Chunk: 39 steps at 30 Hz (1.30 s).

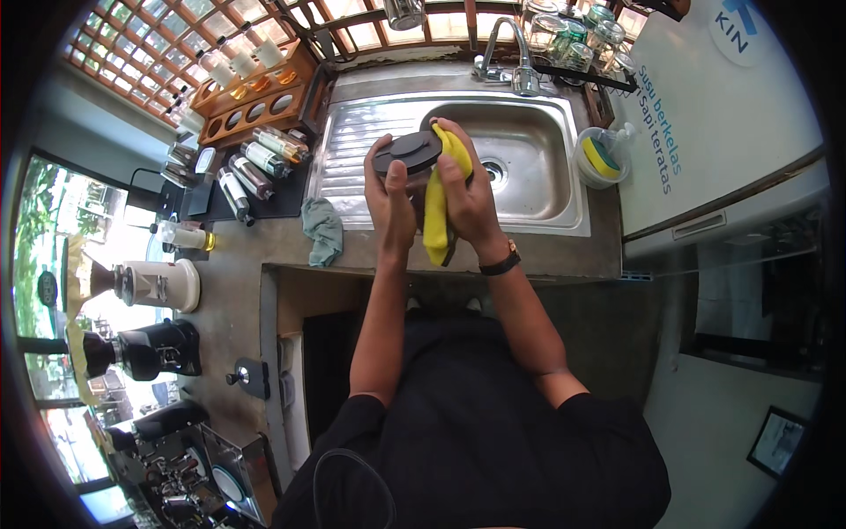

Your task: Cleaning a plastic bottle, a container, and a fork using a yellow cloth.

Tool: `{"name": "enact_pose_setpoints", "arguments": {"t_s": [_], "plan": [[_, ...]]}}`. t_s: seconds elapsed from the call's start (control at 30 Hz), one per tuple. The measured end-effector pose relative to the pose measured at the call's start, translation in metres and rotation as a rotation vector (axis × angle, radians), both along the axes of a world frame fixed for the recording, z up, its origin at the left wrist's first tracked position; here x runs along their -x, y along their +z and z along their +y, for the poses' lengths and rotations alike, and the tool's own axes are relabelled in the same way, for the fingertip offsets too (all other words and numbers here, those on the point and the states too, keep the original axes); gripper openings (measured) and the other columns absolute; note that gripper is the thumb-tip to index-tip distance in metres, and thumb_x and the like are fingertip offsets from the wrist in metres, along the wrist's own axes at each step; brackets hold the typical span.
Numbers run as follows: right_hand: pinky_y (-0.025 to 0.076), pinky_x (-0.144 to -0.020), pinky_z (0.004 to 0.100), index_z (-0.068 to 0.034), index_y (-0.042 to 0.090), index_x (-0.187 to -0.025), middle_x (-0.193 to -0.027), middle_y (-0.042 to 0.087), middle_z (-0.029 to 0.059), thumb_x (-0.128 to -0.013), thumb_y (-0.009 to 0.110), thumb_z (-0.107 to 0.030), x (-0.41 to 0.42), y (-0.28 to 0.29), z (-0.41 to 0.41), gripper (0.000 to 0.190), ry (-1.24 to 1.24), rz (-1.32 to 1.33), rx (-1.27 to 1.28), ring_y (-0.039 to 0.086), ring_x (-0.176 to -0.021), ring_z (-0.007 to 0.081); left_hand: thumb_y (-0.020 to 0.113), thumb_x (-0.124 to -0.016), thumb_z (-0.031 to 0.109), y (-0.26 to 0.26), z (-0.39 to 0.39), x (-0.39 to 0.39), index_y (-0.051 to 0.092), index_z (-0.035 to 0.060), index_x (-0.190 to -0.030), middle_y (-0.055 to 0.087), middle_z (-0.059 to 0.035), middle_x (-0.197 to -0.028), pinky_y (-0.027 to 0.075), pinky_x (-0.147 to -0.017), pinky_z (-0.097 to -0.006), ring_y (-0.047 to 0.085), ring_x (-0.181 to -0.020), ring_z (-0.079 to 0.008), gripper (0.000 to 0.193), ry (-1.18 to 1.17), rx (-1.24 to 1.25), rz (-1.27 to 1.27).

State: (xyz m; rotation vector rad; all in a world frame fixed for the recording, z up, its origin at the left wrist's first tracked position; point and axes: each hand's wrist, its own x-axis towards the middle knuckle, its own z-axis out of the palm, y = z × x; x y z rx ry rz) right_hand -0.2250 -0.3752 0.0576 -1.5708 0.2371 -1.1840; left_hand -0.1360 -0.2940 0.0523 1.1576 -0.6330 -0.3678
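Over the front of the steel sink unit, my left hand (391, 206) grips a container with a round dark lid (411, 151), thumb against its near side. Most of the container's body is hidden by my fingers and the cloth. A yellow cloth (435, 211) is bunched in my right hand (470, 198), pressed against the container's right side, and its lower end hangs down. Behind my right hand lies the sink basin (535, 192) with its drain. A ridged drainboard (350, 152) extends to the left of it.
A crumpled green cloth (322, 233) lies on the counter's left. Several bottles (251, 175) rest on a black mat beside a wooden rack (258, 99). A faucet (524, 73) stands behind the basin. Right of it are glass jars (572, 40) and a tub with a sponge (601, 159).
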Motion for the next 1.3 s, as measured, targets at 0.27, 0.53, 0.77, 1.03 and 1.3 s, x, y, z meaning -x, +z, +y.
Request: {"name": "enact_pose_setpoints", "arguments": {"t_s": [0.27, 0.53, 0.77, 1.03, 1.3], "plan": [[0.038, -0.112, 0.0428, 0.006, 0.044, -0.143, -0.145, 0.046, 0.0283, -0.102, 0.054, -0.022, -0.006, -0.007, 0.024, 0.051, -0.128, 0.18, 0.326, 0.047, -0.136, 0.041, 0.051, -0.103, 0.048, -0.023, 0.006, -0.017, 0.049, -0.0015, -0.136, 0.056, -0.0132, -0.122, 0.043, -0.098, -0.0311, 0.053, -0.112, -0.019, 0.059, 0.117, -0.08, 0.077], [0.032, -0.115, 0.0341, 0.004, 0.036, -0.151, -0.152, 0.044, 0.019, -0.106, 0.046, -0.02, -0.011, -0.015, 0.022, 0.052, 0.243, 0.13, -0.199, 0.038, -0.145, 0.0256, 0.053, -0.103, 0.049, -0.02, 0.03, -0.012, 0.051, 0.0005, -0.134, 0.057, -0.012, -0.123, 0.045, -0.096, -0.0296, 0.055, -0.11, -0.0168, 0.058, 0.035, -0.042, 0.186], [0.028, -0.119, 0.0433, 0.007, 0.037, -0.149, -0.16, 0.028, 0.0251, -0.1, 0.055, -0.012, -0.025, -0.021, 0.054, 0.055, 0.002, 0.282, 0.423, 0.026, -0.15, 0.0402, 0.051, -0.103, 0.05, -0.027, 0.042, -0.042, 0.053, -0.0044, -0.129, 0.06, -0.0101, -0.114, 0.045, -0.095, -0.03, 0.056, -0.105, -0.017, 0.061, 0.119, -0.087, 0.158], [0.025, -0.12, 0.0407, 0.005, 0.039, -0.148, -0.16, 0.029, 0.0225, -0.1, 0.052, -0.009, -0.061, -0.022, 0.062, 0.052, 0.195, 0.139, 0.256, 0.025, -0.151, 0.0378, 0.052, -0.103, 0.049, -0.02, 0.079, -0.069, 0.056, -0.0012, -0.127, 0.06, -0.007, -0.113, 0.047, -0.087, -0.0273, 0.056, -0.099, -0.0132, 0.056, 0.069, -0.141, 0.234], [0.023, -0.121, 0.0442, 0.004, 0.039, -0.149, -0.161, 0.028, 0.0222, -0.095, 0.058, -0.007, -0.087, -0.018, 0.11, 0.058, 0.175, 0.222, 0.489, 0.021, -0.151, 0.0419, 0.05, -0.103, 0.047, -0.023, 0.119, -0.118, 0.056, -0.0033, -0.128, 0.061, -0.0098, -0.114, 0.046, -0.091, -0.0301, 0.058, -0.102, -0.016, 0.057, 0.02, -0.151, 0.297]]}}
